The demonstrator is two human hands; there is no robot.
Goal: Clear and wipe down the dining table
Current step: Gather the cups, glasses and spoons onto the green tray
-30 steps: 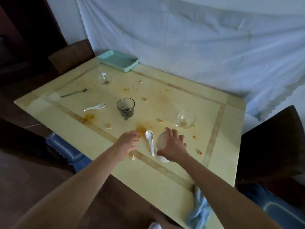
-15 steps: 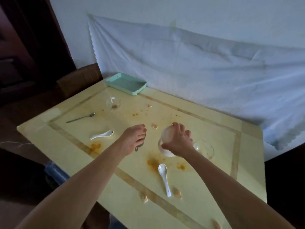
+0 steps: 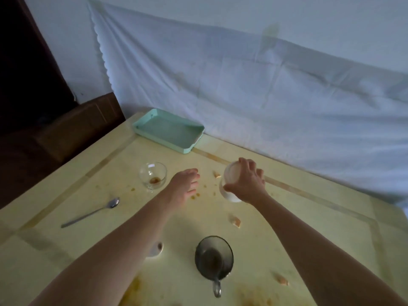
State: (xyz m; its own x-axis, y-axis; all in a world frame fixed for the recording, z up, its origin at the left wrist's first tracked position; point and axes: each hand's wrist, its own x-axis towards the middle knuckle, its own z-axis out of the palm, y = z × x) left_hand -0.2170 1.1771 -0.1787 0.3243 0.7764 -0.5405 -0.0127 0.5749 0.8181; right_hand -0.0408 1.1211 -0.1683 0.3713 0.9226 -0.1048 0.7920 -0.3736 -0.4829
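I see right hand (image 3: 247, 184) fingers curled round tilted white round bowl (image 3: 228, 181), left hand (image 3: 183, 187) fingers relaxed, clear glass bowl (image 3: 152, 176) holding brown dregs

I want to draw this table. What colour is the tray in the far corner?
The tray is plain mint green, with no pattern. The head view shows it best.

You face a white wall (image 3: 176, 14) hung with a pale sheet (image 3: 242, 89); at left, seemingly a dark wooden cabinet (image 3: 75, 129) in shadow.
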